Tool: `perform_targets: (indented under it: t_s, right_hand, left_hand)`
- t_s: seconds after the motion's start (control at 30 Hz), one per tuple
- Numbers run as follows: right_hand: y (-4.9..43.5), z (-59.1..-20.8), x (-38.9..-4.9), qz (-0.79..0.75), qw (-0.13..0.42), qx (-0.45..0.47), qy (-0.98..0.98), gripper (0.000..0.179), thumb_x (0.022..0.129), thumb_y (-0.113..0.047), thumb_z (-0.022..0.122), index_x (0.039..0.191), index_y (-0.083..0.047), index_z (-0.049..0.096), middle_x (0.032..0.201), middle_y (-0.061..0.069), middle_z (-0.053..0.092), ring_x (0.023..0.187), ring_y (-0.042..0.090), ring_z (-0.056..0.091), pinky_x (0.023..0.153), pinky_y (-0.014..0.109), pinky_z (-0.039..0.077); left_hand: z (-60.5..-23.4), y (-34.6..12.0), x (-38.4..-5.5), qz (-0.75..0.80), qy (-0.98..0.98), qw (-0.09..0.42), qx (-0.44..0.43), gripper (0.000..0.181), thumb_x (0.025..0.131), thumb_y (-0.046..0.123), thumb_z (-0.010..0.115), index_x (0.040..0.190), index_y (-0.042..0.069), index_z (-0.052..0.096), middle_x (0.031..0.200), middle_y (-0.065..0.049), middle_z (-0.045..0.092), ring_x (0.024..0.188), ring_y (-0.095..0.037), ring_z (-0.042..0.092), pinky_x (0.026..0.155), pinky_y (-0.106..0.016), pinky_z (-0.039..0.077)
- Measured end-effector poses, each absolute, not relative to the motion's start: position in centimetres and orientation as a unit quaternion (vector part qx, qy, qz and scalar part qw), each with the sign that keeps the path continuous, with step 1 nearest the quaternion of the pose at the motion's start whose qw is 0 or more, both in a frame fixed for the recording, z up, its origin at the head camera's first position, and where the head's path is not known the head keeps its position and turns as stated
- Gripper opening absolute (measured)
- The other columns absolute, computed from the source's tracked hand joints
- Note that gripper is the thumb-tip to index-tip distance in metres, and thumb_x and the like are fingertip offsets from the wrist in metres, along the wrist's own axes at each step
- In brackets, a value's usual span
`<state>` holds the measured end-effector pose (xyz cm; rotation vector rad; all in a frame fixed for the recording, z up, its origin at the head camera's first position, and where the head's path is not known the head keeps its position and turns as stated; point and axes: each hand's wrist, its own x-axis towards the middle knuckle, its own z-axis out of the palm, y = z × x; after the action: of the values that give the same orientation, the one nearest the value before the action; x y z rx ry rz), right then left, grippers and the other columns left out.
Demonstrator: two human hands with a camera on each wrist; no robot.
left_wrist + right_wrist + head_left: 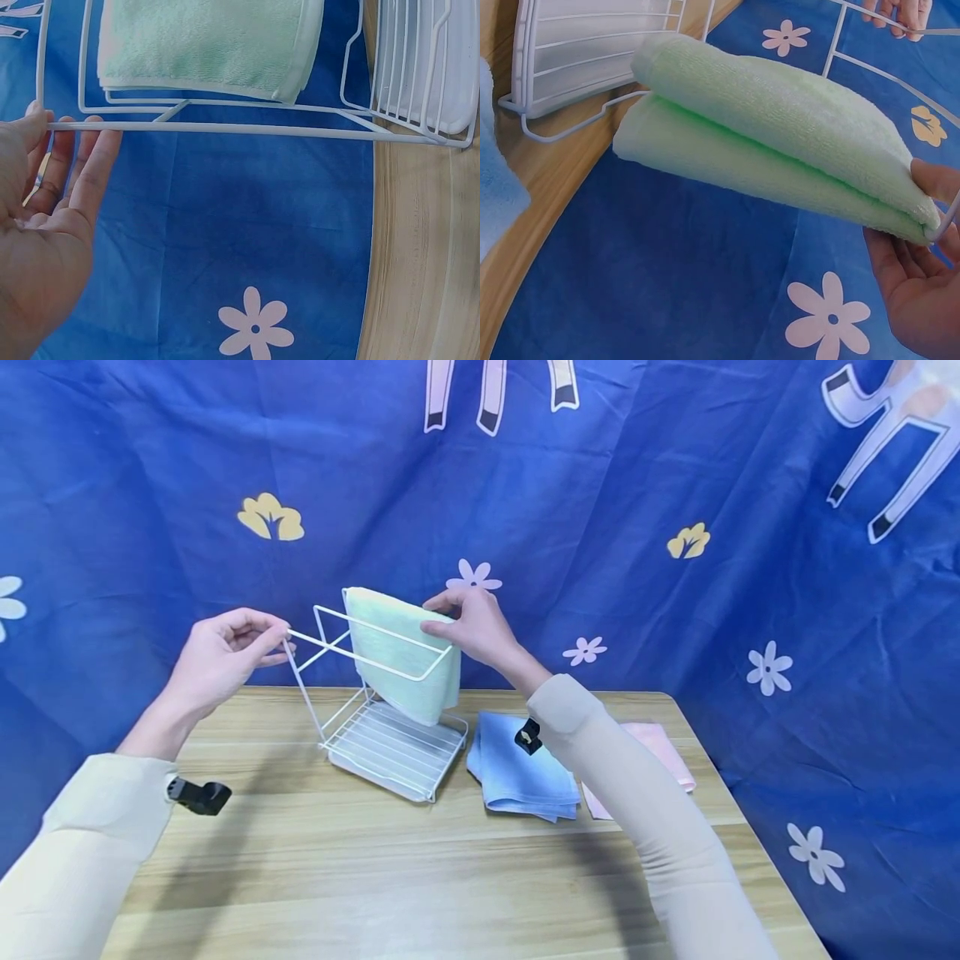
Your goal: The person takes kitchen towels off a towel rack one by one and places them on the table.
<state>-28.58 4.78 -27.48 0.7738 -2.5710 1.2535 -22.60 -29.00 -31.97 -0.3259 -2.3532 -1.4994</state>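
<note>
A white wire rack [304, 693] with a slatted tray base stands on the table. Over its rear top bar hangs a pale green towel [397, 697], folded down on both sides of the bar in the right wrist view [780, 112]. My left hand [225, 656] pinches the rack's front left top corner between thumb and fingers; in the left wrist view, the other fingers lie behind the white bar [247, 129]. At the towel's right upper end, my right hand [483, 627] grips the cloth, with thumb on one side and fingers on the other.
A folded blue towel [517, 768] lies on the table [360, 860] right of the rack. Beyond it lies a pink towel [660, 747], partly hidden by my right sleeve. A blue patterned curtain [600, 527] hangs close behind the table and along its right side.
</note>
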Motion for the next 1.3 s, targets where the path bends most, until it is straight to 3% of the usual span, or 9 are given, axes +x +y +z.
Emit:
perform_targets:
  t_s: [0.27, 0.8, 1.3]
  right_hand:
    - [4.7, -27.5, -28.1, 0.408, 0.088, 0.246, -0.875, 0.023, 0.096, -0.022, 0.080, 0.116, -0.010, 0.081, 0.111, 0.006, 0.081, 0.097, 0.015, 0.073, 0.080, 0.024, 0.065]
    - [5.4, -27.4, -27.7, 0.388, 0.146, 0.259, -0.873, 0.017, 0.098, -0.024, 0.078, 0.108, -0.011, 0.084, 0.104, 0.006, 0.083, 0.091, 0.014, 0.074, 0.075, 0.022, 0.063]
    - [5.5, -26.6, -28.3, 0.398, 0.164, 0.250, -0.867, 0.014, 0.096, -0.023, 0.081, 0.106, -0.013, 0.085, 0.101, 0.005, 0.084, 0.090, 0.014, 0.078, 0.070, 0.018, 0.060]
  left_hand:
    - [-32.0, -28.9, -21.9, -0.530, -0.824, 0.166, -0.112, 0.018, 0.105, 0.023, 0.067, 0.115, 0.009, 0.072, 0.096, 0.019, 0.075, 0.083, 0.004, 0.074, 0.078, -0.014, 0.067]
    - [-32.0, -28.9, -21.7, -0.537, -0.821, 0.164, -0.105, 0.011, 0.105, 0.021, 0.067, 0.111, 0.015, 0.073, 0.094, 0.022, 0.074, 0.083, 0.004, 0.073, 0.078, -0.014, 0.067]
    - [-31.9, -29.3, -22.7, -0.549, -0.812, 0.156, -0.119, 0.013, 0.104, 0.019, 0.068, 0.112, 0.010, 0.073, 0.095, 0.021, 0.076, 0.085, 0.002, 0.075, 0.080, -0.017, 0.068]
